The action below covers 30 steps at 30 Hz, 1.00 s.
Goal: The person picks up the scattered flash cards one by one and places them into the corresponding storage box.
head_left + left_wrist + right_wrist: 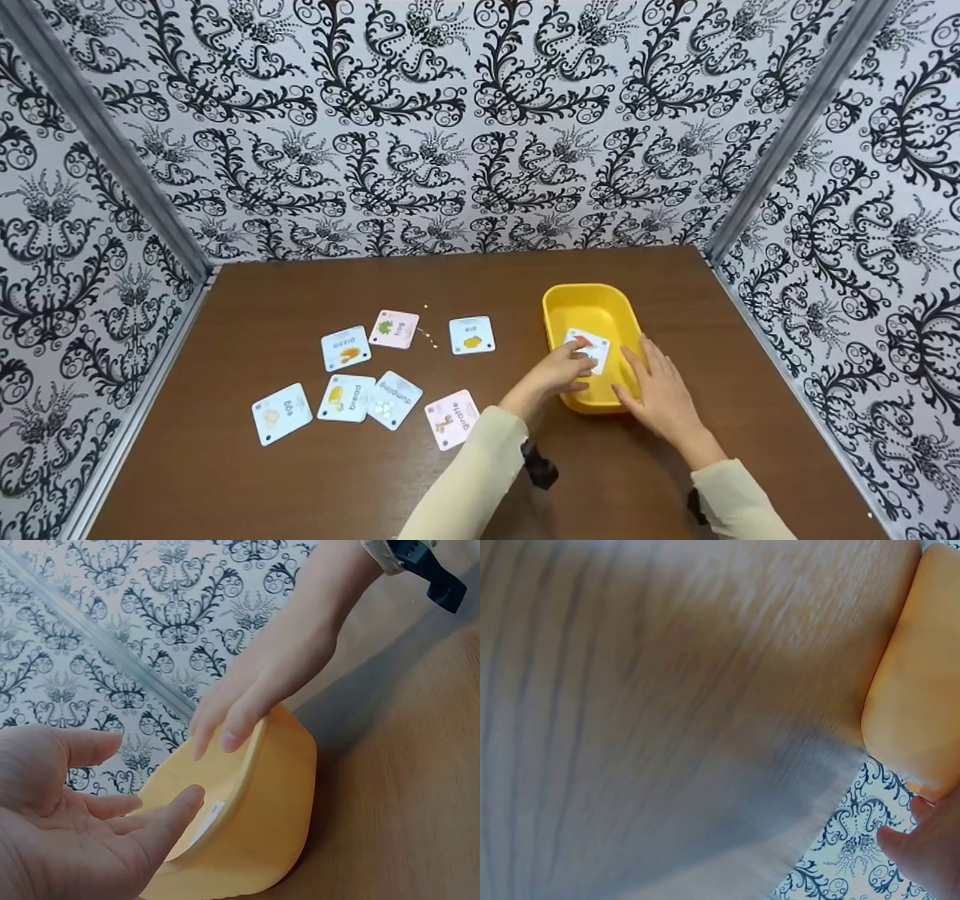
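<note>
A yellow basin (590, 291) stands on the right half of the table. Inside it lies a white picture card (598, 363) with a red drawing, its lettering covered by fingers. My left hand (561, 371) reaches over the basin's left rim, above that card; its fingers look loose and spread in the left wrist view, with the card lower down in the basin (289, 817). At the opposite rim my right hand (664, 394) lies with extended fingers, touching the basin's right side. The right wrist view catches only part of a hand (926, 844) beside the basin's wall.
Left of the basin several cards lie face up: pie (472, 335), frog (394, 329), pizza (346, 348), bread (346, 398), dumpling (394, 400), egg (282, 414) and giraffe (452, 420). Bread and dumpling touch or overlap. Patterned walls (450, 150) enclose the wooden table (300, 487).
</note>
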Each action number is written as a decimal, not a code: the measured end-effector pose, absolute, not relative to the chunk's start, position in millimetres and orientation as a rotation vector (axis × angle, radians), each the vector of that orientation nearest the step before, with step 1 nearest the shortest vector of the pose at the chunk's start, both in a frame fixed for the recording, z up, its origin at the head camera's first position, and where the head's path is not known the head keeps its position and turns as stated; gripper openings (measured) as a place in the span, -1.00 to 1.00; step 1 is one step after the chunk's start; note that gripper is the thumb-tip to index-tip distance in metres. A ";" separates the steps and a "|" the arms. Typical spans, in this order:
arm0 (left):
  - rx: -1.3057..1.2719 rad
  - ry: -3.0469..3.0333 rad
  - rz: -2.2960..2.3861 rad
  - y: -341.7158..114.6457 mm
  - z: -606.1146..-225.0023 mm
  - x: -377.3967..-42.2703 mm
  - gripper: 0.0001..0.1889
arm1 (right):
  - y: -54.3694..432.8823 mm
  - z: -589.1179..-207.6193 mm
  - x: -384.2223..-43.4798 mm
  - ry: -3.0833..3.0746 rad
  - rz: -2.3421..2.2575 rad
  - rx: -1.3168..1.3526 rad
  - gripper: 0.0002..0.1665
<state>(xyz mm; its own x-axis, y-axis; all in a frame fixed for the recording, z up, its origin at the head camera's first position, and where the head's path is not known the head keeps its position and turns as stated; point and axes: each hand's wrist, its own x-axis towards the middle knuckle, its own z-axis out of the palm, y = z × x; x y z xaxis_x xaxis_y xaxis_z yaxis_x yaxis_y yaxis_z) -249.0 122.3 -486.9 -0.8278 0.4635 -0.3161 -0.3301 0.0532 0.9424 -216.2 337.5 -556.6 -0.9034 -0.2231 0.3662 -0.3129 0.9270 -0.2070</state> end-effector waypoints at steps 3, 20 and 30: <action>0.141 1.738 1.865 114.1 -486.4 -248.4 -0.49 | 337.9 -556.5 -216.6 -2.732 0.371 0.406 -0.25; 0.216 1.529 2.129 43.0 -491.8 -244.0 -0.55 | 339.1 -555.4 -214.9 -2.767 0.403 0.392 -0.24; 0.207 1.599 2.159 -10.5 -504.7 -237.3 -0.48 | 338.5 -554.8 -214.3 -2.816 0.408 0.364 -0.21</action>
<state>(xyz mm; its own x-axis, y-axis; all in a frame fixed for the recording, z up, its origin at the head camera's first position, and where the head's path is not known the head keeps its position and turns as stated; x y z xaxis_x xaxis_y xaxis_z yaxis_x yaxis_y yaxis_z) -237.3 -10.5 -504.7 -0.8906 0.4329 -0.1393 -0.2594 -0.2321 0.9375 -214.3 338.5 -554.8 -0.9314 -0.2064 0.2998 -0.2830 0.9287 -0.2396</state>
